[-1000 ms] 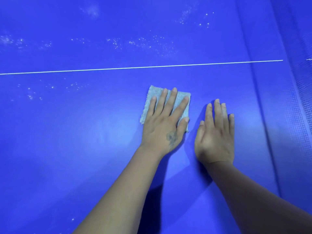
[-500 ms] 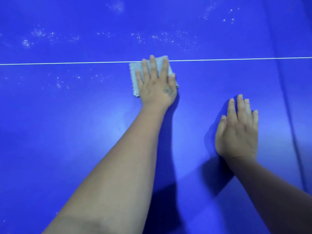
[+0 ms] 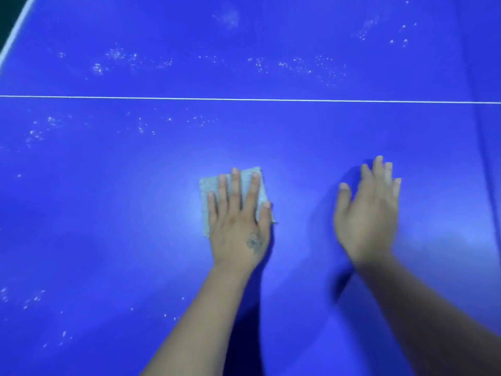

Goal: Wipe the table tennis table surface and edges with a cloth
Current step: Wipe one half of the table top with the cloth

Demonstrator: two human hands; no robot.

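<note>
Cloth (image 3: 214, 187) flat under open left hand (image 3: 238, 226); right hand (image 3: 368, 213) open, empty on table (image 3: 108, 213).

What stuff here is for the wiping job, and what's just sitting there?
For the job:
- cloth, pressed flat under the left hand
- blue table tennis table
- white specks not yet wiped off

Just there:
- right hand, flat and holding nothing
- white centre line

Dim blue cast, soft glare, motion-blurred
</note>
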